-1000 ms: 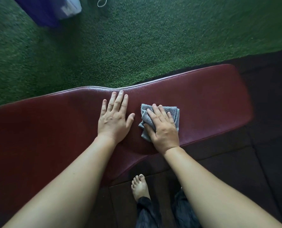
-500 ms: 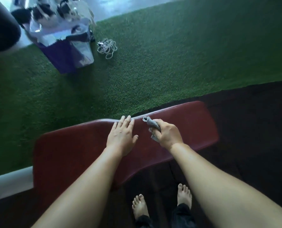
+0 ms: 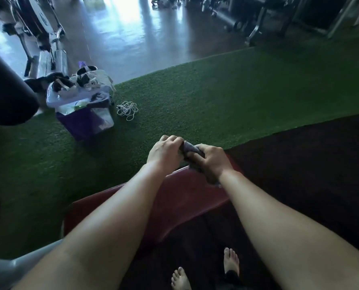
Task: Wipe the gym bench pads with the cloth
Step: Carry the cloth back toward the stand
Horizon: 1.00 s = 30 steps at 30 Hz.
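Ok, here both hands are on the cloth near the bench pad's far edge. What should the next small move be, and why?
Probably spread the cloth to a flat face and lay it on the bench pad to wipe. The left hand and right hand both grip it, bunched between them, so no flat face appears to meet the red pad now.
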Each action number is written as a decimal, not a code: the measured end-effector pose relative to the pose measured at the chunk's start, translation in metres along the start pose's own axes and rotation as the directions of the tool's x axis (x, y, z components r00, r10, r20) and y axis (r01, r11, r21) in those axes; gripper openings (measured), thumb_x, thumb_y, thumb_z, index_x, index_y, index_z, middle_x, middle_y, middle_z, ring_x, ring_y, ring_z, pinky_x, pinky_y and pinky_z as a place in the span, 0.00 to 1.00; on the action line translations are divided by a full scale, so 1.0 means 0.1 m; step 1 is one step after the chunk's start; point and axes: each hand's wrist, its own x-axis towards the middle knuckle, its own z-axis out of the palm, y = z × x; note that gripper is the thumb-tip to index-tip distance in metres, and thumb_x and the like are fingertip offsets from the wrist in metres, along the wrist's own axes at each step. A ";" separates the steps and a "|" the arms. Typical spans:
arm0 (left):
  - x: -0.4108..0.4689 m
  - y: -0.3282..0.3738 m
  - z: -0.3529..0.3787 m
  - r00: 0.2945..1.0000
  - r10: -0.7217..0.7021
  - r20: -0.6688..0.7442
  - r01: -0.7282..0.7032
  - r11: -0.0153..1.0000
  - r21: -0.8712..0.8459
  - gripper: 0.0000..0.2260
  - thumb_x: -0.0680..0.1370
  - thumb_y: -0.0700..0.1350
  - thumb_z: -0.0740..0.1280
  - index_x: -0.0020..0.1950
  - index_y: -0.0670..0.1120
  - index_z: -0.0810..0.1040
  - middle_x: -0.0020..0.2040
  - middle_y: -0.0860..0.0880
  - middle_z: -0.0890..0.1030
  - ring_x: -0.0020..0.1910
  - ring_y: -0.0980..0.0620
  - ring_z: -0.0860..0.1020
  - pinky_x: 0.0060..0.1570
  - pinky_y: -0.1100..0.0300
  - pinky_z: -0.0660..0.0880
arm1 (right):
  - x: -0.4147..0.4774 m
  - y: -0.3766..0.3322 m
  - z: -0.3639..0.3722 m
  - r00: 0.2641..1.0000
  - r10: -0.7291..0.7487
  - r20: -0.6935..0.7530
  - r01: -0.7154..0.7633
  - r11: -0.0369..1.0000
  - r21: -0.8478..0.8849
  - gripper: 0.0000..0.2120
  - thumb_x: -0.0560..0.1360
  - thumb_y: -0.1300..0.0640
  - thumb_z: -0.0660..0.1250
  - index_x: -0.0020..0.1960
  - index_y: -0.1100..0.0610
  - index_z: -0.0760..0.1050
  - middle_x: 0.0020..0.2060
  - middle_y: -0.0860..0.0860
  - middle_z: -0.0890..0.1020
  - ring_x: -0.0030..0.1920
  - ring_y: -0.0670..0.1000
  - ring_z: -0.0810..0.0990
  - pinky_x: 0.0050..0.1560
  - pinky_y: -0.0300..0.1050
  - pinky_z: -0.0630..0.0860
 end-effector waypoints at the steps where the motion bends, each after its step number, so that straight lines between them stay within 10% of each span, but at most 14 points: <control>1: -0.03 0.04 -0.05 1.000 -0.021 -0.002 0.021 1.000 -0.005 0.12 0.78 0.48 0.69 0.60 0.48 0.79 0.62 0.49 0.81 0.64 0.43 0.74 0.59 0.50 0.71 | -0.03 -0.04 -0.04 1.000 0.007 -0.009 -0.007 1.000 0.012 0.14 0.77 0.42 0.71 0.57 0.48 0.83 0.45 0.49 0.87 0.49 0.50 0.84 0.50 0.46 0.77; 8: -0.24 0.19 -0.10 0.997 -0.069 -0.046 0.060 0.983 -0.174 0.05 0.76 0.44 0.71 0.44 0.43 0.80 0.44 0.42 0.84 0.47 0.37 0.80 0.43 0.50 0.67 | -0.07 -0.28 -0.17 0.998 -0.015 0.057 0.013 0.999 0.029 0.24 0.78 0.42 0.71 0.72 0.45 0.76 0.63 0.48 0.83 0.64 0.48 0.79 0.60 0.37 0.70; 13: -0.29 0.21 -0.10 0.999 -0.036 0.007 0.037 0.976 -0.215 0.04 0.75 0.43 0.70 0.46 0.44 0.83 0.44 0.44 0.83 0.47 0.38 0.80 0.46 0.49 0.73 | -0.06 -0.30 -0.23 0.999 -0.006 0.047 0.006 1.000 0.006 0.14 0.78 0.44 0.72 0.61 0.46 0.82 0.52 0.48 0.86 0.54 0.48 0.82 0.50 0.38 0.70; 20: -0.15 0.16 -0.33 0.973 -0.038 0.229 0.040 0.999 -0.002 0.29 0.78 0.57 0.69 0.78 0.54 0.70 0.71 0.49 0.75 0.73 0.45 0.69 0.71 0.52 0.68 | 0.03 -0.28 -0.48 0.999 0.034 0.000 -0.033 0.993 -0.117 0.09 0.78 0.46 0.72 0.57 0.46 0.84 0.48 0.49 0.87 0.50 0.49 0.83 0.45 0.38 0.69; 30: 0.65 0.73 -0.44 0.951 0.139 0.275 -0.206 0.950 0.235 0.32 0.78 0.60 0.70 0.79 0.52 0.67 0.73 0.48 0.72 0.74 0.44 0.67 0.69 0.47 0.71 | 0.02 0.06 -1.34 0.969 0.144 -0.201 -0.170 0.978 -0.119 0.08 0.78 0.47 0.71 0.56 0.46 0.83 0.44 0.48 0.86 0.44 0.48 0.81 0.43 0.41 0.72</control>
